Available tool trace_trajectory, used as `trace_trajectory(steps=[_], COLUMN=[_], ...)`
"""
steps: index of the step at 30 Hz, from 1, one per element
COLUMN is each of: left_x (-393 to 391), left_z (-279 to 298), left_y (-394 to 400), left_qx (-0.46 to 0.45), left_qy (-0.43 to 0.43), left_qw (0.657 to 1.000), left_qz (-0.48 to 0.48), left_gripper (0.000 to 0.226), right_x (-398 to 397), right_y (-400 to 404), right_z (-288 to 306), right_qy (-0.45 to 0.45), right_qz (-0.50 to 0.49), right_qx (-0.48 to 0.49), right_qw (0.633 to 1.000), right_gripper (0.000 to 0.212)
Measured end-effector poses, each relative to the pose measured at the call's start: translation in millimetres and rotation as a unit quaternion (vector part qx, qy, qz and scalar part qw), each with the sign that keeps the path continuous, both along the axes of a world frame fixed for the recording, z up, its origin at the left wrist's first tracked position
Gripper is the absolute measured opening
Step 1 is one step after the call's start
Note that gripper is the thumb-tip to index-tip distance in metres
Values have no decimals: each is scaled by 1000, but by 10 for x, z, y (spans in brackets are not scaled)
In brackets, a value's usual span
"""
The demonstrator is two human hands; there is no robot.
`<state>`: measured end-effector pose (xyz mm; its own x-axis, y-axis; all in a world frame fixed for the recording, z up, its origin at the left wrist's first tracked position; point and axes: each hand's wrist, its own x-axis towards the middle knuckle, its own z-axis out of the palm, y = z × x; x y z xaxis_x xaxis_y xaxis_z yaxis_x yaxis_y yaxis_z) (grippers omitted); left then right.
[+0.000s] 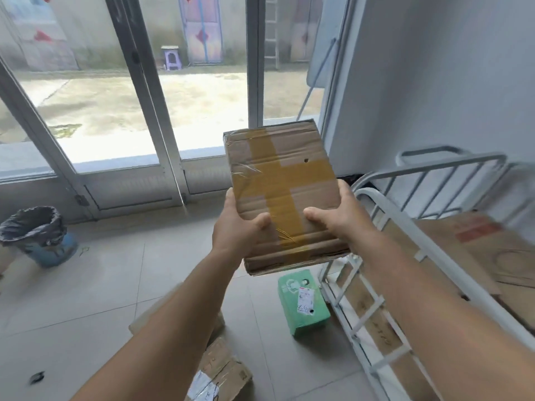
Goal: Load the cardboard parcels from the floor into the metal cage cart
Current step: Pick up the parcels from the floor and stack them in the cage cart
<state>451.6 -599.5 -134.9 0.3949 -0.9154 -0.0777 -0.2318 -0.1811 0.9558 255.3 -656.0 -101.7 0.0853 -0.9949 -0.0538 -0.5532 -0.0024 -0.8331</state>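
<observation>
Left hand (236, 227) and right hand (337, 218) grip a taped cardboard parcel (282, 192) aloft, mid-carry; next, likely swinging it rightward over the cage cart's rail (405, 224).

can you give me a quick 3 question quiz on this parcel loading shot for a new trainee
1. True or false: the taped cardboard parcel is lying on the floor.
2. Which hands grip the parcel? A) left hand only B) right hand only C) both
3. Fill in: the green parcel lies on the floor beside the ____.

Key
1. False. It is held up in the air, near the metal cage cart.
2. C. One hand grips each side, thumbs on top.
3. Metal cage cart. More cardboard parcels lie on the floor nearer the person.
</observation>
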Motion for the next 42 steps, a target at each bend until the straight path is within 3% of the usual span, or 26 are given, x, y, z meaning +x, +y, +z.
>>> trace_trajectory(steps=[8,22,26,28,42], left_x=[-977,-2253,-2719,-2968,-5051], left_z=[477,1063,1150,1178,1057], left_y=[498,992,1131,1182,1074], left_qx=[-39,-89,-110,-114,-81], left_qy=[-19,-40,-29,-28,-22], left_qw=[994,942,919,911,857], left_qz=[-103,-321,-378,-396,-508], left_gripper=[87,91,79,71,94], right_x=[-1076,-2140,-2468,-2646,-4438], right_y=[948,2488,2831,2966,3217], right_z=[462,947,1011,1037,843], right_qy=[2,1,3,5,-30], right_qz=[-112,-337,-392,-418,-516], right_qx=[-11,-85,-91,-92,-81], right_qw=[994,938,915,904,853], right_gripper=[106,104,98,99,100])
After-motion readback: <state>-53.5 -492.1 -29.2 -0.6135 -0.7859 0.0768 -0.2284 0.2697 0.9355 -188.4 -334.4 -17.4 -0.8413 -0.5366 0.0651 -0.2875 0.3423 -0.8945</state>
